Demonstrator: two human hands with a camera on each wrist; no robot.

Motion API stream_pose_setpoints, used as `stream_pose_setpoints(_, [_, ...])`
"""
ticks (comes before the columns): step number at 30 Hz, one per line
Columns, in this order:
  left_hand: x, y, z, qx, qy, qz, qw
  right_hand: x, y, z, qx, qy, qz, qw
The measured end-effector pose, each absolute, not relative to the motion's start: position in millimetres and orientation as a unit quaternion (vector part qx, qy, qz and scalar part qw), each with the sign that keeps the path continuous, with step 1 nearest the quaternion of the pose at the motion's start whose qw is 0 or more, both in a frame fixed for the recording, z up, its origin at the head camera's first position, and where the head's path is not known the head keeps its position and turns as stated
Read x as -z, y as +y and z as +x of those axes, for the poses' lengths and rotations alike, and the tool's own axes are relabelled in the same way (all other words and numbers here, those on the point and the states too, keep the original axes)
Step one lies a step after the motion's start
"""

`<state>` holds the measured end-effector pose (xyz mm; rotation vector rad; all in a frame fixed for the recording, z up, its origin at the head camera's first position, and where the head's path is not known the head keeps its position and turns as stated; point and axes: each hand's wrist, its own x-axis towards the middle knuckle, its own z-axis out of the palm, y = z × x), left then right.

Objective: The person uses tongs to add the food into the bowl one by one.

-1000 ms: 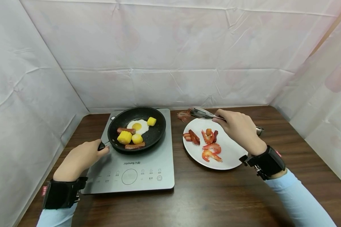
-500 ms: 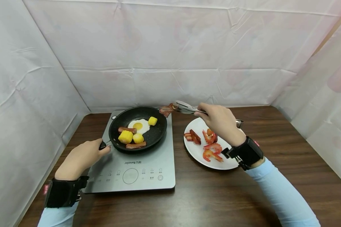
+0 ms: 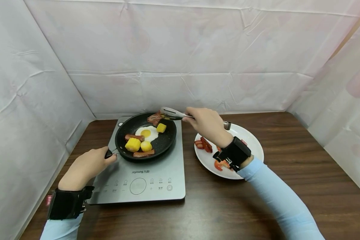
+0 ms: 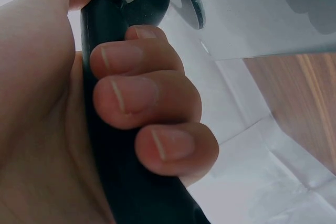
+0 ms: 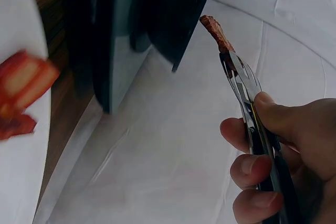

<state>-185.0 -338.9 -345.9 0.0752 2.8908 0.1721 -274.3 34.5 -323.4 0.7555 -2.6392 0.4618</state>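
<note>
My left hand (image 3: 88, 166) grips the black handle (image 4: 142, 182) of the frying pan (image 3: 163, 146), with fingers curled round it in the left wrist view. In my right hand (image 3: 208, 125) are metal tongs (image 3: 172, 114), squeezed onto a browned strip of bacon (image 5: 216, 32). That strip hangs over the pan's far edge in the head view. A fried egg (image 3: 147, 133), a yellow corn piece (image 3: 132, 145), a smaller yellow block (image 3: 161, 128), a round yellow piece (image 3: 146, 146) and two sausages (image 3: 144, 153) lie in the pan.
The pan stands on a silver induction cooker (image 3: 165, 173). To its right a white plate (image 3: 255, 146) bears bacon pieces (image 3: 206, 145) and shrimp (image 3: 222, 165), partly hidden by my right forearm. White sheeting (image 3: 180, 66) walls the wooden table (image 3: 198, 213) at the back and sides.
My right hand has moved left with the tongs, carrying the bacon strip from beyond the plate to over the pan's far side. My left hand has stayed on the handle.
</note>
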Motion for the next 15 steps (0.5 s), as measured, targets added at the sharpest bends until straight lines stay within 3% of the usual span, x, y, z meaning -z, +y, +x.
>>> stream_pose_setpoints(15, [345.4, -337.6, -186.2, -0.057, 0.989, 0.028, 0.131, 327.3, -18.4, -285.0, -0.166, -0.932, 0.293, 0.136])
